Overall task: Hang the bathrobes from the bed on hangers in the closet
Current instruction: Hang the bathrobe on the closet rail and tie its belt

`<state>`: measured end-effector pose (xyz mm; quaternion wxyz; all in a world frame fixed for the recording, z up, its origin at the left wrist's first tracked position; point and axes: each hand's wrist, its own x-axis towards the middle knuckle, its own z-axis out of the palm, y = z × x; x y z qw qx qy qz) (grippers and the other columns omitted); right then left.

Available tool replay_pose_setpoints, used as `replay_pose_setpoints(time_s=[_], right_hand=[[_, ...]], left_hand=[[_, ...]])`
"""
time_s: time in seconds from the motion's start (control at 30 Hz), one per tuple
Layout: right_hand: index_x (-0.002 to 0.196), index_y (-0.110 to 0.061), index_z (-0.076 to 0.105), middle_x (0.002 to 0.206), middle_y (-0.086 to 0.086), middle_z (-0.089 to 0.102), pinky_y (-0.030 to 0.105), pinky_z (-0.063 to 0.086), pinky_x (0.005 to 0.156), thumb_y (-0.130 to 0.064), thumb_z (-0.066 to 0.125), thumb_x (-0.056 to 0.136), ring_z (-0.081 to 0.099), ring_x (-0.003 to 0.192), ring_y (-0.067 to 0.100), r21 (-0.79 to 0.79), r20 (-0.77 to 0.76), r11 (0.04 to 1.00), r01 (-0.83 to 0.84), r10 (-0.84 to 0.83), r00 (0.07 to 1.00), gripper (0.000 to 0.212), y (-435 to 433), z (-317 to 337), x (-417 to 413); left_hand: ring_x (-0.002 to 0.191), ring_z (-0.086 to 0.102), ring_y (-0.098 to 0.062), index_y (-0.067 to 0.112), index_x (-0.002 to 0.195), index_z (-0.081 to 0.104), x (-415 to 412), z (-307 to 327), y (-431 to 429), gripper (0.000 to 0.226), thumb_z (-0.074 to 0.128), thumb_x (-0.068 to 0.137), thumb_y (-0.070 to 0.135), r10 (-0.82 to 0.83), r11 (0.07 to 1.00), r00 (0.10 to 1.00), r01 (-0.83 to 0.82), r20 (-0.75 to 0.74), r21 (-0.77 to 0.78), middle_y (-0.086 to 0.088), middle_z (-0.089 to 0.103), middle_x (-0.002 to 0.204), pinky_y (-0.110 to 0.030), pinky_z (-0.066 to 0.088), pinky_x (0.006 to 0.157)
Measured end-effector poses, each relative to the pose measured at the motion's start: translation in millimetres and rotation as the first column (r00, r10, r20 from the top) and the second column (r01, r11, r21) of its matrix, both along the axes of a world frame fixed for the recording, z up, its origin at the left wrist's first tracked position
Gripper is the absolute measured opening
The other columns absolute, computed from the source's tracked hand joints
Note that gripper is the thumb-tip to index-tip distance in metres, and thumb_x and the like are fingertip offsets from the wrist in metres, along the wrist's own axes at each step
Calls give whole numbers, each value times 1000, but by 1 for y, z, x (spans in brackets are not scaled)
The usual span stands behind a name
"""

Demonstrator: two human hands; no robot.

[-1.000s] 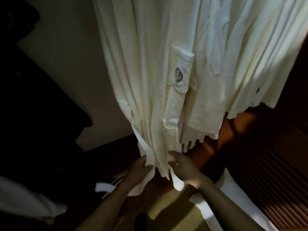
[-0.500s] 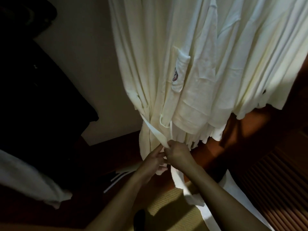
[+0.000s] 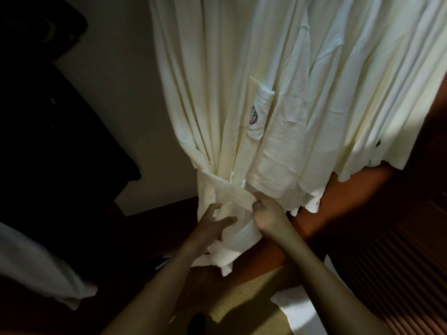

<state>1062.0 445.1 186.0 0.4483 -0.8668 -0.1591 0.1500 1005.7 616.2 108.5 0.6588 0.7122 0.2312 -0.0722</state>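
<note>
Head view: two hands work at the belt of a hanging bathrobe.

Hung from somewhere above the frame, the front cream-white cloth bathrobe (image 3: pixel 217 117) falls in long folds before a pale plain wall (image 3: pixel 116 105). More cream-white robes (image 3: pixel 362 93) hang just beside it on the right. Its patch pocket (image 3: pixel 260 112) bears a dark round emblem (image 3: pixel 253 116). A flat cream cloth belt (image 3: pixel 225 189) slants round the gathered lower part of the robe. The right hand (image 3: pixel 268 213) is clenched round the belt at the robe's front, knuckles towards the camera. The left hand (image 3: pixel 212 226) lies with straight, spread fingers against the bunched cloth just below the belt, with no visible grasp. Beneath the arms lies a yellowish woven mat (image 3: pixel 242 305), and a dark slatted wooden door (image 3: pixel 399 262) stands at the right.
</note>
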Motion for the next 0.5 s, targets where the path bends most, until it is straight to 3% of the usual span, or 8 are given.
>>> replay_pose_setpoints(time_s=[0.1, 0.17, 0.2, 0.27, 0.33, 0.4, 0.5], right_hand=[[109, -15, 67, 94, 9, 69, 34, 49, 74, -21, 42, 105, 66, 86, 23, 143, -31, 988, 63, -59, 998, 26, -7, -1, -1], [101, -19, 69, 88, 2, 70, 31, 49, 72, -27, 46, 106, 67, 84, 19, 177, -56, 983, 40, -30, 998, 25, -10, -3, 0], [99, -20, 70, 87, -2, 69, 28, 48, 71, -29, 48, 106, 67, 84, 17, 189, -91, 982, 25, -8, 996, 24, -12, -4, 1], [101, -21, 70, 86, -6, 70, 23, 47, 70, -29, 49, 106, 68, 84, 14, 207, -184, 978, 4, 35, 982, 23, -16, -10, 2], [97, -22, 70, 79, -6, 69, 24, 49, 67, -27, 49, 106, 67, 76, 14, 241, -256, 971, 1, 62, 965, 23, -19, -17, 1], [93, -21, 72, 78, -3, 71, 28, 53, 70, -27, 50, 106, 68, 77, 18, 253, -295, 967, -12, 88, 952, 26, -21, -25, -1], [99, -18, 75, 94, 2, 76, 32, 53, 84, -30, 52, 105, 71, 94, 18, 245, -336, 967, -70, 152, 930, 27, -20, -37, -6]], left_hand=[[91, 68, -21, 36, 128, 60, 10, 9, 15, 31, 62, 98, 34, -141, 889, 990, 130, -6, 440, 2, 67, 115, -36, 59, 66], [85, 69, -17, 33, 127, 65, 16, 16, 24, 28, 52, 103, 36, -202, 842, 976, 218, -86, 493, -1, 70, 110, -34, 59, 67], [83, 70, -16, 29, 126, 67, 19, 19, 29, 28, 52, 103, 36, -232, 846, 966, 257, -111, 467, -1, 72, 108, -35, 60, 71], [93, 73, -17, 18, 123, 73, 21, 23, 37, 28, 57, 102, 28, -283, 885, 955, 298, -93, 359, -3, 75, 112, -42, 56, 95], [109, 71, -26, 8, 122, 73, 19, 26, 43, 28, 58, 99, 16, -281, 951, 960, 280, -10, 128, -11, 76, 116, -47, 46, 109], [117, 66, -40, 1, 126, 69, 17, 27, 43, 33, 53, 97, 5, -230, 966, 971, 237, 69, -105, -24, 71, 120, -51, 44, 113], [120, 63, -46, 3, 131, 66, 17, 28, 38, 42, 49, 92, 0, -178, 957, 975, 202, 133, -206, -27, 67, 126, -51, 47, 109]])
